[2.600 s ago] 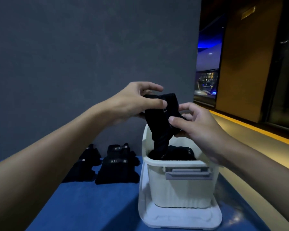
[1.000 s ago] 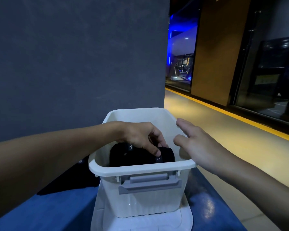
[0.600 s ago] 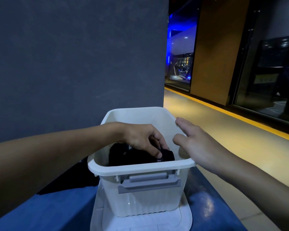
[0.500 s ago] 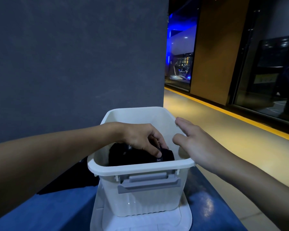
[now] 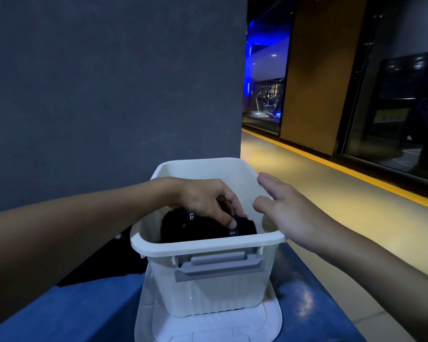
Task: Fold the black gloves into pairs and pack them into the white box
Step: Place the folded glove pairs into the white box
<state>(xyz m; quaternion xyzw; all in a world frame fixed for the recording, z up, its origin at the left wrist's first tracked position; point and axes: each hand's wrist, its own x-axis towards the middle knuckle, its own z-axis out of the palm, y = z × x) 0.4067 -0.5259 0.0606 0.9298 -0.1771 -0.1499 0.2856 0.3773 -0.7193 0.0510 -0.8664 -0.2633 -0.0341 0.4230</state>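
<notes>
Packing step: left hand [image 5: 206, 201] grips folded gloves [image 5: 198, 230] inside box [image 5: 220, 292]; right hand [image 5: 289, 211] flat, empty, over the rim. Next — release, withdraw, fetch another pair.

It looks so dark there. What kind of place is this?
Probably a building's corridor or walkway at night: a shiny floor edged by a yellow line, dark glass panels, and blue lighting beyond.

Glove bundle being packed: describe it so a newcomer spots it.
Find the white box on the blue table. Inside lies a black glove bundle with white 5.11 tags, in the grip of the left hand; the other gloves lie outside.
</notes>
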